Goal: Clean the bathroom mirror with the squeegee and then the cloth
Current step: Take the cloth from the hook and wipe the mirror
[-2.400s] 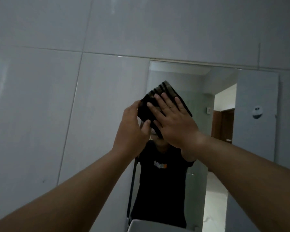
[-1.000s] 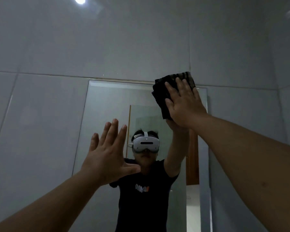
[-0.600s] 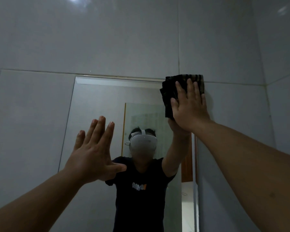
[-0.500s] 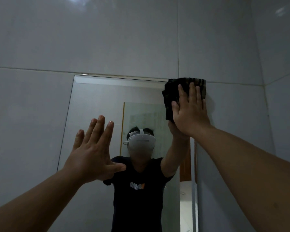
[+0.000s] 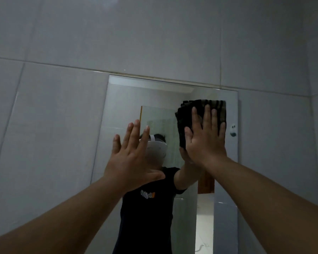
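Sliding cloth (image 5: pixel 187 118) lower down mirror (image 5: pixel 154 99), right hand (image 5: pixel 206 142) pressing flat, fingers spread; left hand (image 5: pixel 130 162) hovering, fingers splayed

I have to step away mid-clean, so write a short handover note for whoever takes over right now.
Right hand: flat, fingers straight, pressing the folded dark cloth against the mirror near its upper right corner.
Left hand: open, fingers spread, raised in front of the mirror's left part, holding nothing.
Squeegee: not in view.
Done: cloth wiping is under way at the top right.
Left: wipe the remaining glass, the left side and lower part.
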